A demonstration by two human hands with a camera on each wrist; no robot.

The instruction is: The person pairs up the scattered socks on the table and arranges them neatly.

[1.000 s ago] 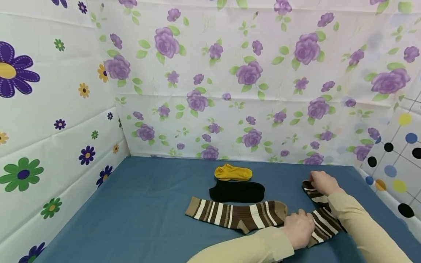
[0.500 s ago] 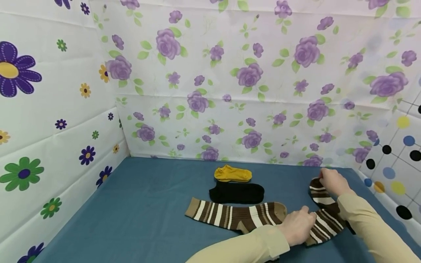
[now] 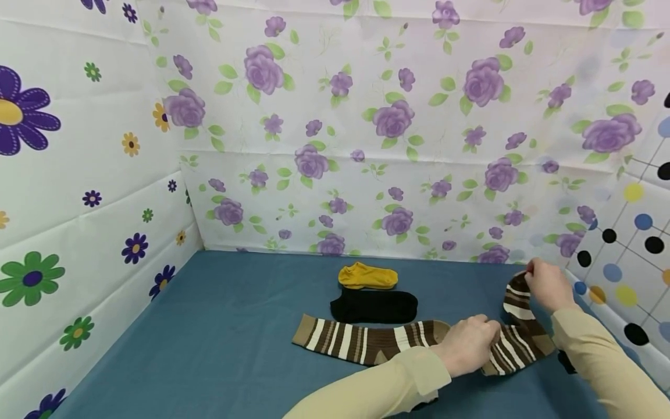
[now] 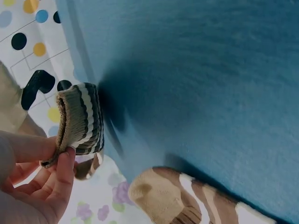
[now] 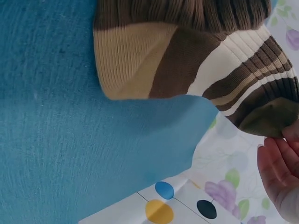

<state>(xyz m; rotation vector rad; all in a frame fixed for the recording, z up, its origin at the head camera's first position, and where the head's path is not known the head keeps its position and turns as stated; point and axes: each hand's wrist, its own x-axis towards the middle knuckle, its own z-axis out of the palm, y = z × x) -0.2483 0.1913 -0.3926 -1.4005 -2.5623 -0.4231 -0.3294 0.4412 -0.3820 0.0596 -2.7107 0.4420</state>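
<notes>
A brown, white and tan striped sock [image 3: 515, 350] is stretched between my two hands at the right of the table. My left hand [image 3: 468, 346] pinches its tan cuff [image 4: 72, 116] between thumb and fingers. The toe end [image 5: 271, 116] is pinched by my right hand [image 3: 551, 286], farther back and to the right. In the right wrist view the tan heel [image 5: 131, 65] hangs between, above the blue cloth. A matching striped sock [image 3: 356, 340] lies flat to the left, its toe partly behind my left hand.
Behind the flat striped sock lie a black ankle sock [image 3: 374, 306] and a yellow ankle sock [image 3: 368, 276], roughly in a column. Blue cloth [image 3: 235, 326] covers the table. Flowered sheets [image 3: 314, 192] rise at the back and left, a dotted one [image 3: 623, 273] at the right.
My right hand has moved right and upward with the toe of the striped sock, drawing it out longer. My left hand has risen slightly with the cuff. The other socks stay put.
</notes>
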